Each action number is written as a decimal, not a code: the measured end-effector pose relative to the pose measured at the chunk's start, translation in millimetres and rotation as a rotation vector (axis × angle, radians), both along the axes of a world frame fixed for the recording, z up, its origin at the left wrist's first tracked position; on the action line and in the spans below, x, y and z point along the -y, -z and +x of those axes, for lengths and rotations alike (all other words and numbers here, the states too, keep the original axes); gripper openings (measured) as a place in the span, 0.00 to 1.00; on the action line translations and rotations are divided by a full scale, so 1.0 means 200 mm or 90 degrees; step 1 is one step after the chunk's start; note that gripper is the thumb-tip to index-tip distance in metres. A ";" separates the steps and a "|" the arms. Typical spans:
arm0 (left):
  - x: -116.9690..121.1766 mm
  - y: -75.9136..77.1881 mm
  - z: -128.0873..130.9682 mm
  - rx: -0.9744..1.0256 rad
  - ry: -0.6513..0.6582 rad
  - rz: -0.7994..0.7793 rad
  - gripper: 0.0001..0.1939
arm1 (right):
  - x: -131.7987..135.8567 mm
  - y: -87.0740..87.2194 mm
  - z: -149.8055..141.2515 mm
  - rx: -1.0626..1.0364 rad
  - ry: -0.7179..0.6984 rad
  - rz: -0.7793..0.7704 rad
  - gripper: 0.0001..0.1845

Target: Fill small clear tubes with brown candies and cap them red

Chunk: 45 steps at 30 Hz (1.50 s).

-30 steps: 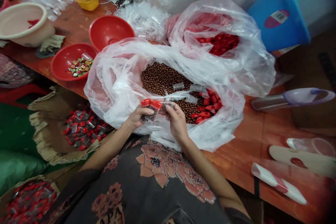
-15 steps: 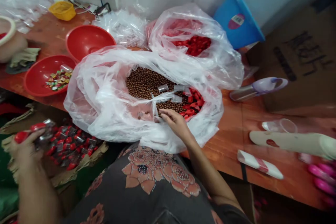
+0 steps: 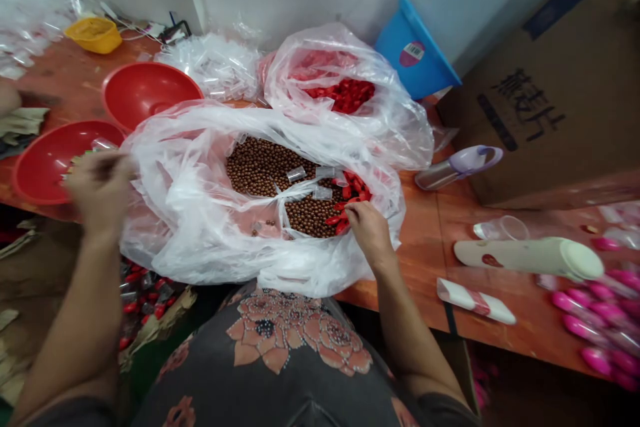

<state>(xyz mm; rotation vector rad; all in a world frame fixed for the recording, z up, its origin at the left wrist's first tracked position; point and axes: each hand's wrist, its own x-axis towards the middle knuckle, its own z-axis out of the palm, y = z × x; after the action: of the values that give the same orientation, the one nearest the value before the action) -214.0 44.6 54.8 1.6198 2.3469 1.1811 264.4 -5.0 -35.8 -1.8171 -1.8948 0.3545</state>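
Note:
My right hand (image 3: 370,232) has its fingertips pinched at the edge of a heap of small red plastic pieces (image 3: 356,185), apparently on one of them. Brown round beads (image 3: 265,163) fill much of the same white plastic bag (image 3: 200,240), and a few clear plastic tubes (image 3: 323,193) lie on them. Over the right rim of a red bowl (image 3: 37,177) is my left hand (image 3: 103,190), smeared by motion. Its fingers do not show clearly. Small colourful pieces in that bowl are mostly hidden behind it.
Behind stand another red bowl (image 3: 150,90), a yellow container (image 3: 95,35), a bag of red pieces (image 3: 345,93) and a blue bucket (image 3: 417,50). To the right are a flask (image 3: 525,257), a purple-lidded bottle (image 3: 457,165) and a cardboard box (image 3: 555,100). Red-capped containers (image 3: 150,297) lie low left.
My left hand has left the red-capped containers at the lower left and risen to the red bowl, no longer showing the red-capped items. My right hand has shifted right, from the beads to the red pieces.

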 end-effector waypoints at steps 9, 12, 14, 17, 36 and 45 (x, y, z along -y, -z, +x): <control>-0.55 0.40 1.13 0.022 0.601 -0.328 0.19 | -0.20 0.01 -0.02 0.104 0.029 0.066 0.17; -0.60 0.45 1.18 0.031 0.585 -0.362 0.23 | -0.25 0.01 -0.01 0.172 0.002 0.017 0.21; -0.60 0.46 1.18 0.072 0.573 -0.355 0.22 | -0.27 0.01 0.00 0.230 0.001 -0.032 0.21; -0.57 0.46 1.15 0.242 0.560 -0.374 0.17 | -0.27 0.01 0.01 0.277 -0.001 -0.091 0.14; -0.35 0.43 0.84 0.542 0.414 -0.457 0.12 | -0.13 0.07 0.00 -0.196 0.085 0.028 0.18; -0.57 0.53 0.93 0.399 0.412 -0.488 0.13 | -0.06 0.00 0.01 -0.153 0.115 0.060 0.17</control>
<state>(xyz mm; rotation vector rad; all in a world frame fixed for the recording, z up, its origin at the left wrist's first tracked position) -28.9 158.0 -51.1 1.2867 1.4212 0.4468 265.9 6.8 -36.4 -1.7796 -1.5478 0.3947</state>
